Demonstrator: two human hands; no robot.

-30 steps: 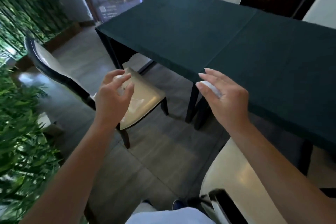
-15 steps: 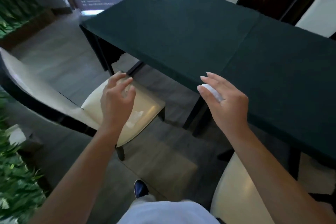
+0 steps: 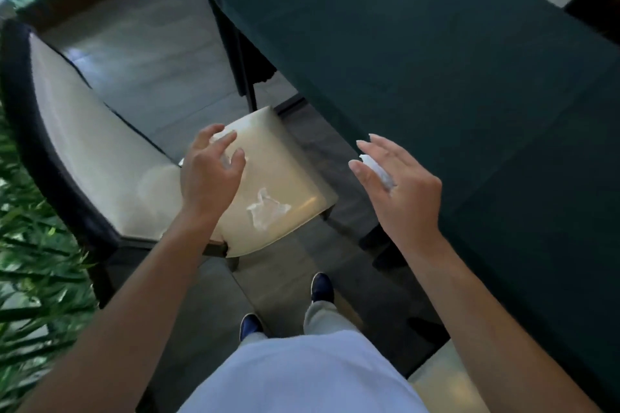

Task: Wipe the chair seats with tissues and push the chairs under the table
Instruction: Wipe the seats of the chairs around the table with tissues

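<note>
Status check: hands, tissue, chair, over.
Left hand open above chair seat. Right hand holds tissue wad. Crumpled tissue on seat. Chair not under table.

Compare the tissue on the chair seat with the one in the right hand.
The tissue on the seat lies loose, spread and crumpled; the tissue in the right hand is bunched into a small wad. The first touches no hand; the second is tucked between the fingers. Both are white.

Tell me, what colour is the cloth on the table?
The tablecloth is dark green, plain with no pattern. The head view shows it best.
</note>
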